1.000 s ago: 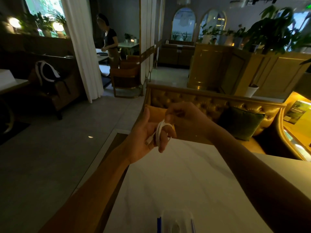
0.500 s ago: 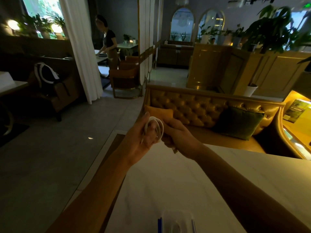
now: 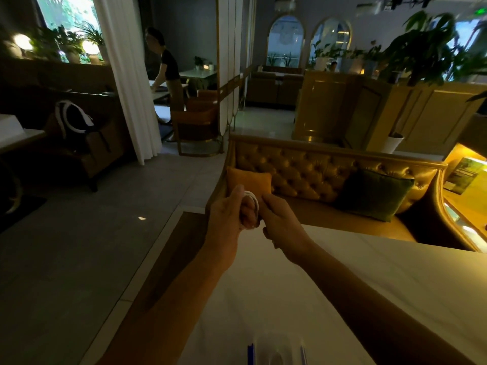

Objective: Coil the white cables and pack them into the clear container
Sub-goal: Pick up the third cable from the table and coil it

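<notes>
The left hand [image 3: 229,217] holds the white cable [image 3: 253,204] as a small coil, fingers curled tight through the loops and thumb raised. The right hand [image 3: 280,223] sits just beside it, fingers curled in; it seems to pinch the cable's loose strand against the coil, though the dim light blurs the contact. Both hands hang in the air above the far left corner of the table [image 3: 290,299], close to its dark left edge. Behind them the white top lies bare and broad toward the right. The clear container [image 3: 279,349] stands at the near edge, partly cut off by the frame, well apart from the hands. A tufted sofa [image 3: 303,167] runs along the far edge.
</notes>
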